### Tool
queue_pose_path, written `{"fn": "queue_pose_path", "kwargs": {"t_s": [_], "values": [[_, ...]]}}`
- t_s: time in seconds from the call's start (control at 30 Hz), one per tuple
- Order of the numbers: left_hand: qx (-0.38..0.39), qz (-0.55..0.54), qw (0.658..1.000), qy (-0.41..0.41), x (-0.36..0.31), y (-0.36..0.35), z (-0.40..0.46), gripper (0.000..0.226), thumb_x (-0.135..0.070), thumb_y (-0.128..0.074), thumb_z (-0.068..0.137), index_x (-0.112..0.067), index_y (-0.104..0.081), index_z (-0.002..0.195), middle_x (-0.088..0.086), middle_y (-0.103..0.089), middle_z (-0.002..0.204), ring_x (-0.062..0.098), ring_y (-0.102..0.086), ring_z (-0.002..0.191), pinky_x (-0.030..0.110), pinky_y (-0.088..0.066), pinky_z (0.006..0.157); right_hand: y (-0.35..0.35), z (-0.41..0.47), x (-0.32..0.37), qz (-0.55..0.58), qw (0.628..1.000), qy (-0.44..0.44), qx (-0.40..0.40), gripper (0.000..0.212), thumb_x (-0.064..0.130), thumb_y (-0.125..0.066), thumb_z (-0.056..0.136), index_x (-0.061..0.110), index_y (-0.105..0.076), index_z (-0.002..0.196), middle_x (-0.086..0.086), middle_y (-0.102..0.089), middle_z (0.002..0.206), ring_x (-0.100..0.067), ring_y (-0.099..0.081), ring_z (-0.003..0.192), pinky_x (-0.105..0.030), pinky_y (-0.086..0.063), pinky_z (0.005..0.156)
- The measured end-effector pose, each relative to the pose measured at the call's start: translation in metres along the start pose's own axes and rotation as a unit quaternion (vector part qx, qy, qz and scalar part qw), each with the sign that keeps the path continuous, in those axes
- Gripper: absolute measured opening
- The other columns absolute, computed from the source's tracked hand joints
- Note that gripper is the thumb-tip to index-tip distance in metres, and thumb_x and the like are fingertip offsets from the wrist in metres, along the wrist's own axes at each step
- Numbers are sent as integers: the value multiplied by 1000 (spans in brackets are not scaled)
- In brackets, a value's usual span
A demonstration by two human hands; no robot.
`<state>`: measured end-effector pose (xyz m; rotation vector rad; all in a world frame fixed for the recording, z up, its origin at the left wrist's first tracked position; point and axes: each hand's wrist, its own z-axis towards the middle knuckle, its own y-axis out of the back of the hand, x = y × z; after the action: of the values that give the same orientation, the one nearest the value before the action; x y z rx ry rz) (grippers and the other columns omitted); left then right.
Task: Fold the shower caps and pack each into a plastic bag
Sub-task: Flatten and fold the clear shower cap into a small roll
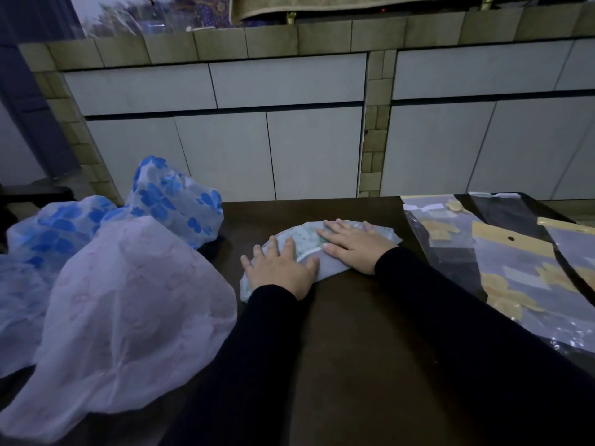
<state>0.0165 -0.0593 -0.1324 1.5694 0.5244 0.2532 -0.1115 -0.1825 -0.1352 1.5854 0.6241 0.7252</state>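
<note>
Both hands pressing flat on folded cap (302, 244) mid-table (370, 333), its long axis running lower-left to upper-right. Left hand (280, 268) is covering near-left end, right hand (351, 243) far-right end; fingers straight, gripping nothing. Bags (515, 268) lying right, nearer right hand. Unfolded caps (128, 300) piling left.
</note>
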Motion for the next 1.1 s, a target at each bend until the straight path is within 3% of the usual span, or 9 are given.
{"fn": "queue_pose_path", "kwargs": {"t_s": [0.23,0.37,0.43,0.57,0.73,0.83,0.9,1.0,1.1], "values": [[16,-10,1000,13,1,2,-2,69,-63,-20,93,-30,-9,153,1,-2,161,30,-4,146,56,-9,114,2,0,-8,170,985,-12,-23,50,42,-34,102,29,-27,150,9,-18,159,-9,-9,147,-39,-3,117],[-8,45,998,36,-3,4,-7,70,-64,-21,91,-26,-22,150,9,-22,156,33,-25,138,50,-27,105,4,-12,3,-53,993,-27,-104,49,41,-32,102,22,-36,147,0,-25,158,-22,-16,146,-44,-15,115],[-21,54,997,58,-5,7,-10,74,-68,-24,88,-22,-32,145,12,-35,147,33,-34,129,46,-33,96,3,-18,12,-81,981,-80,-155,50,38,-32,101,15,-39,145,-5,-26,157,-26,-17,145,-44,-18,115],[-18,52,996,68,-8,9,-18,81,-74,-23,87,-19,-31,145,16,-34,144,33,-34,128,43,-35,96,-6,-16,13,-10,987,-143,-75,63,45,-28,101,8,-21,151,-10,-17,159,-31,-9,146,-44,-19,116],[34,-18,997,72,-3,6,-25,75,-67,-16,92,-26,-5,153,12,2,160,38,-1,145,51,-6,115,-4,-5,1,37,992,-117,-28,62,45,-25,101,9,-18,151,-7,-19,158,-27,-11,146,-41,-22,114],[27,-35,996,79,-1,9,-27,67,-57,-18,95,-24,-10,153,12,-3,160,36,-7,144,49,-9,114,-3,-3,-1,18,995,-101,-23,62,46,-25,101,11,-19,151,-7,-20,158,-26,-13,146,-41,-23,114],[3,-15,997,77,-2,11,-28,63,-53,-21,94,-22,-26,149,14,-22,153,34,-23,136,45,-24,105,-2,-4,-3,32,995,-88,-31,61,46,-28,101,12,-19,151,-6,-19,159,-24,-12,147,-41,-23,115],[-27,-55,995,74,-3,13,-31,62,-57,-32,90,-16,-48,134,12,-37,128,28,-40,114,36,-35,83,3,-12,-3,19,991,-57,-121,56,41,-40,99,17,-30,149,-4,-24,157,-24,-16,146,-40,-23,115],[-31,-104,993,43,-3,14,-34,55,-53,-39,91,-12,-52,126,12,-40,123,28,-48,105,33,-39,80,8,-29,12,76,966,5,-249,35,33,-50,95,19,-58,127,-1,-54,132,-18,-47,123,-35,-39,102]]}}
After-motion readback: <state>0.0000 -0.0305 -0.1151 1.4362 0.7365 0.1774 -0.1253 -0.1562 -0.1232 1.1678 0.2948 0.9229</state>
